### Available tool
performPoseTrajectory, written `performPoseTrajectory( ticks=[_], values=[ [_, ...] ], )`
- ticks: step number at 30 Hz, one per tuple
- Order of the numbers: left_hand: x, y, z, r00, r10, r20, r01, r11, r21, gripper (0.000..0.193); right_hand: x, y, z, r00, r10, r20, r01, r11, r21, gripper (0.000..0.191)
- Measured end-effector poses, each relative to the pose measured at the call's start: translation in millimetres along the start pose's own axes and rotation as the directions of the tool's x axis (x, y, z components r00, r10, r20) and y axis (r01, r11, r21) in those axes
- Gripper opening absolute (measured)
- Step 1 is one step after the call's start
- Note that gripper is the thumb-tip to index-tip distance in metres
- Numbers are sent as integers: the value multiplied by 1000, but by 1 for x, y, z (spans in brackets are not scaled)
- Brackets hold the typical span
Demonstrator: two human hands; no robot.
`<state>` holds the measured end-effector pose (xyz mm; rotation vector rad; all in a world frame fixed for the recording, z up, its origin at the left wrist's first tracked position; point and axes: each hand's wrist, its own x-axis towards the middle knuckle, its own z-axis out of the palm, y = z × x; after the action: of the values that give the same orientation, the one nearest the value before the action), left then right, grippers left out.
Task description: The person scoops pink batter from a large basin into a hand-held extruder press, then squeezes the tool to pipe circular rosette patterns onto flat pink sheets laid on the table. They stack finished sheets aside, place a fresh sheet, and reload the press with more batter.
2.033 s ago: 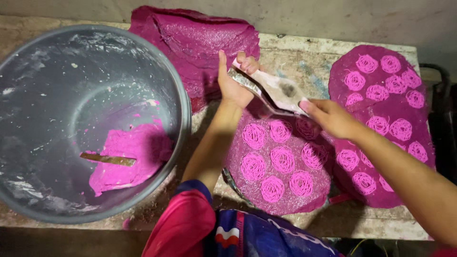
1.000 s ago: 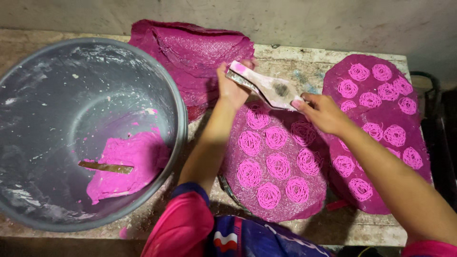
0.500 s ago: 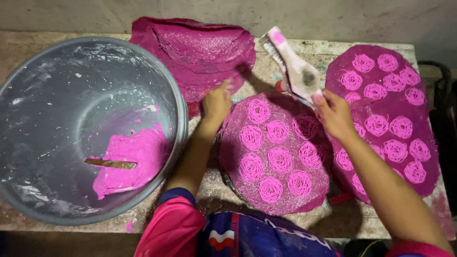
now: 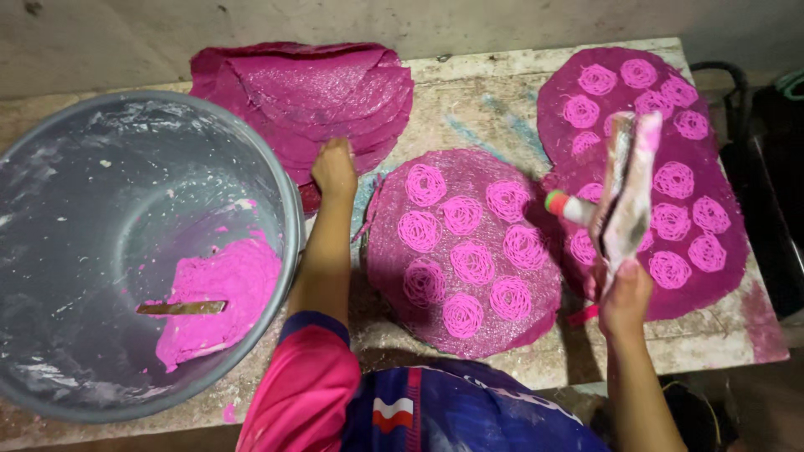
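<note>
Dominating the left of the worn stone-topped table [image 4: 469, 100], a wide grey plastic basin [image 4: 67, 167] holds a slab of bright pink batter [image 4: 222, 293] with a flat wooden stick [image 4: 180, 308] lying in it; it looks heavy and slick, best moved by its rim. Beside it a stack of round magenta woven mats [image 4: 310, 92] lies at the back, while a round mat carrying ten piped pink spirals [image 4: 465, 247] sits in the middle and two more filled mats [image 4: 670, 192] overlap at the right. These mats appear thin and floppy, and the wet spirals fragile, so a mat would seemingly need lifting by its bare edge and keeping level. The left hand [image 4: 335, 167] rests with curled fingers at the near edge of the stack; whether it pinches a mat cannot be told. The right hand [image 4: 624, 293], closed, grips from below a soft batter-smeared piping bag with a green-and-red nozzle [image 4: 624, 192], held upright over the right mats; it looks limp and slippery. The basin's left side, the table's far right and the dark objects beyond it are cut off or too dim to read.
</note>
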<state>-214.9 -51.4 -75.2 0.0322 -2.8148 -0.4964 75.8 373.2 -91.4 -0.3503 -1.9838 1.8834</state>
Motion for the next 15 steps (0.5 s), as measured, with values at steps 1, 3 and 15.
performPoseTrajectory(
  ticks=[1,3,15],
  values=[
    [2,4,-4,999,-38,35,37,999,14,2,-13,-1,-8,999,2,-46,-3,1000,-24,66],
    [8,13,-14,988,-117,102,113,993,46,4,-34,-6,-23,991,4,-133,-14,997,-73,69],
    [76,54,-134,923,206,325,-96,941,-324,52,-104,-11,-92,951,-70,-302,126,978,169,71]
  ],
)
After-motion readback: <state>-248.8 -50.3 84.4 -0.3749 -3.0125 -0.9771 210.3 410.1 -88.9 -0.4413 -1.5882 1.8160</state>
